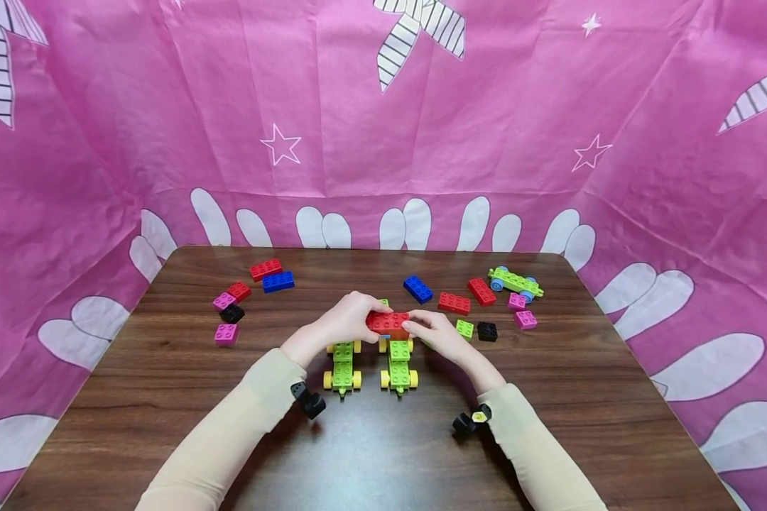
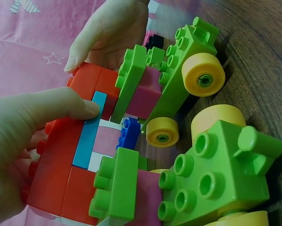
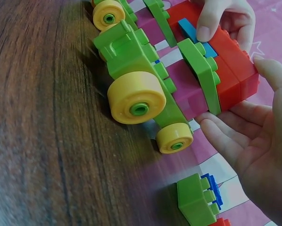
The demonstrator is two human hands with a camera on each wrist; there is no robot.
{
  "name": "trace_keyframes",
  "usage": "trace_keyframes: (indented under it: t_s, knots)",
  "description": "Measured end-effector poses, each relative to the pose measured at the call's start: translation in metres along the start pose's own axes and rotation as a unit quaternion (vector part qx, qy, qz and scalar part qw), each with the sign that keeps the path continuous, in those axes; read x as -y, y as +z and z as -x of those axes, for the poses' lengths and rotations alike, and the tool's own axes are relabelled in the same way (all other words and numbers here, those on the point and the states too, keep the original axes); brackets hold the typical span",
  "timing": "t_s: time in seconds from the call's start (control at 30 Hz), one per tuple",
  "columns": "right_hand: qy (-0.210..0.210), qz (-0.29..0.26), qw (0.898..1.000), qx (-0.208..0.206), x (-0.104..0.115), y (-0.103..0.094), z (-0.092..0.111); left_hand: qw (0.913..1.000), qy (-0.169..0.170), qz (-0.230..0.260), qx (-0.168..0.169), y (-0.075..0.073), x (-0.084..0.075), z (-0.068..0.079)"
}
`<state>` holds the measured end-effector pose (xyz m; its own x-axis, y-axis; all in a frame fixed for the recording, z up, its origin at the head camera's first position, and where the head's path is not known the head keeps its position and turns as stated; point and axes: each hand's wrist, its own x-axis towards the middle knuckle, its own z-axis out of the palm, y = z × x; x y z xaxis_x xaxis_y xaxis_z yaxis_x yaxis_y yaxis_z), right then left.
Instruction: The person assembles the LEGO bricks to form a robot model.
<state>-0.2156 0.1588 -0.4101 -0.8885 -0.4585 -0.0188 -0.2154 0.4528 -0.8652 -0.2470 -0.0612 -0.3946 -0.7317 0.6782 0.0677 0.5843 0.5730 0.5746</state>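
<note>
Two lime-green wheeled bases (image 1: 342, 370) with yellow wheels (image 2: 203, 74) stand side by side. On them are pink bricks (image 3: 190, 96) and thin green pieces (image 2: 127, 183). Red bricks (image 1: 388, 323) span the top of both, with a narrow blue piece (image 2: 87, 141) against their near side. My left hand (image 1: 348, 318) grips the red bricks from the left, its thumb pressing the blue piece. At the other end, my right hand (image 1: 444, 335) holds the red bricks between thumb and fingers. In the head view the hands partly cover the bases' far ends.
On the left lie red, blue (image 1: 278, 282), pink (image 1: 226, 334) and black bricks (image 1: 232, 314). To the right are more red (image 1: 454, 303), blue (image 1: 417, 289), pink, green (image 1: 464, 328) and black bricks (image 1: 487, 331). A green base with blue wheels (image 1: 515, 282) stands at the back right.
</note>
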Motion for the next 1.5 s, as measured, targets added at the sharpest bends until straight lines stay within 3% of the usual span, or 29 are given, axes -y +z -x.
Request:
trace_keyframes:
  t_s: [0.53,1.1,1.17,1.4,1.5]
  knots:
    - [-0.002,0.028,1.000,-0.007,0.001,0.001,-0.001,0.9998,-0.008,0.006,0.016,-0.004,0.002,0.003]
    - [0.004,0.041,0.999,-0.016,0.004,0.001,-0.001,0.9999,0.004,0.000,-0.009,-0.012,0.008,0.013]
    - [0.004,0.036,0.999,-0.021,0.002,0.001,-0.001,0.9999,0.007,0.001,-0.012,-0.012,0.009,0.014]
    - [-0.036,0.008,0.998,-0.052,-0.036,0.002,-0.012,0.9987,0.028,0.004,-0.042,-0.012,0.012,0.019]
    - [-0.044,0.000,0.997,-0.059,-0.031,0.003,-0.011,0.9977,0.025,0.012,-0.062,-0.012,0.013,0.021]
